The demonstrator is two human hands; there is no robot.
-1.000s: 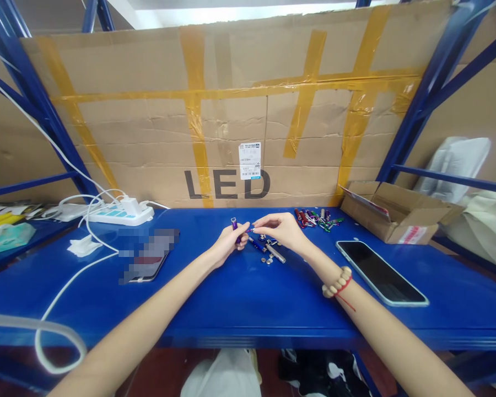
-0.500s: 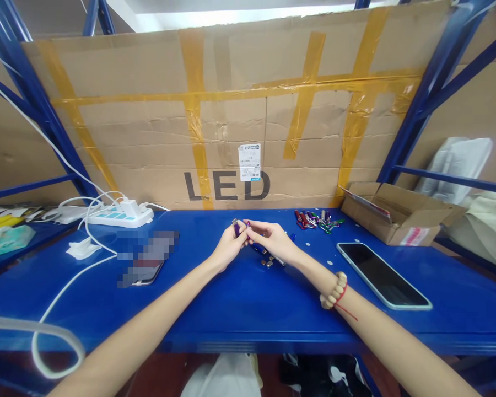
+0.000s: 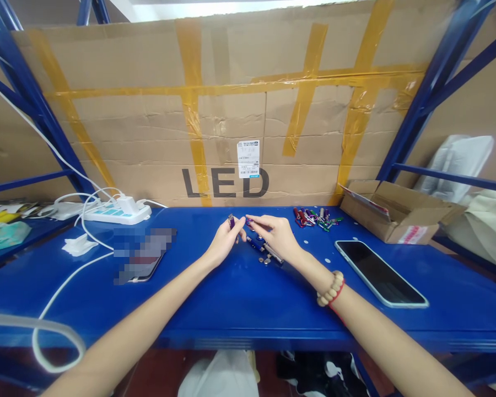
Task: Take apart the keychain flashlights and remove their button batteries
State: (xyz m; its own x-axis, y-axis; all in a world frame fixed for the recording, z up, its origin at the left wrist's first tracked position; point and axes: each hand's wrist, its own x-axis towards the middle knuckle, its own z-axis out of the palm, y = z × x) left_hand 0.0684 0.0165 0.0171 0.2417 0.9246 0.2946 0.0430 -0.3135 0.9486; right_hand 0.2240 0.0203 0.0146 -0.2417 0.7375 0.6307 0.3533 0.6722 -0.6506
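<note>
My left hand (image 3: 222,242) pinches a small purple tube-shaped part (image 3: 231,221) upright above the blue shelf (image 3: 248,298). My right hand (image 3: 278,237) is closed in a pinch on a tiny purple piece (image 3: 250,221) just to the right of that part, the fingertips of both hands almost touching. Under the right hand lie a blue pen-like tube (image 3: 254,244), a silver tube and a few small round button cells (image 3: 266,259). A bead bracelet (image 3: 329,288) is on my right wrist.
A heap of small coloured keychain lights (image 3: 316,218) lies behind the right hand. A phone (image 3: 380,271) lies face up at right, an open cardboard box (image 3: 392,210) behind it. At left are a blurred phone (image 3: 143,256), a power strip (image 3: 116,212) and white cables. A taped cardboard sheet (image 3: 231,110) forms the back wall.
My right hand moved left from over the loose parts and brought its small piece up to the purple part in my left hand. The left hand stayed nearly in place.
</note>
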